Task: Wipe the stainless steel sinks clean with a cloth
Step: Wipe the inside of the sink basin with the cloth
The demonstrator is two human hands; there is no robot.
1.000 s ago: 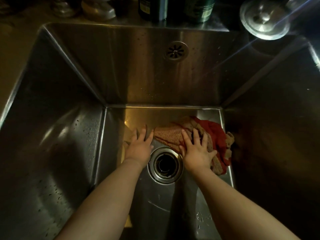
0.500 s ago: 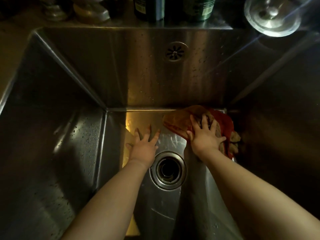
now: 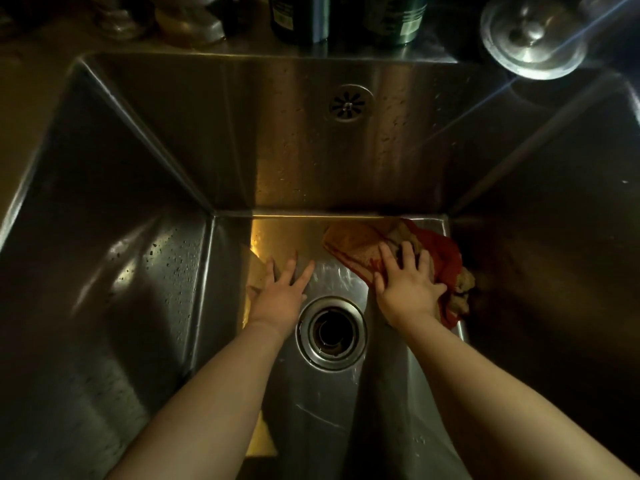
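I look down into a deep stainless steel sink (image 3: pixel 287 161) with a round drain (image 3: pixel 331 333) in its floor. A red and tan cloth (image 3: pixel 356 242) lies bunched in the far right corner of the floor. My right hand (image 3: pixel 407 287) presses flat on the cloth with fingers spread. Left of the drain, my left hand (image 3: pixel 278 294) rests flat on the bare steel floor, fingers straight and spread, holding nothing.
An overflow grille (image 3: pixel 347 103) sits high on the back wall. Dark bottles (image 3: pixel 299 17) and jars stand on the ledge behind the sink. A round metal lid (image 3: pixel 533 38) lies at the back right. Water drops speckle the left wall (image 3: pixel 114 271).
My right hand pushed the cloth from beside the drain toward the far right corner. The left hand slid a little away from me and to the right along the floor.
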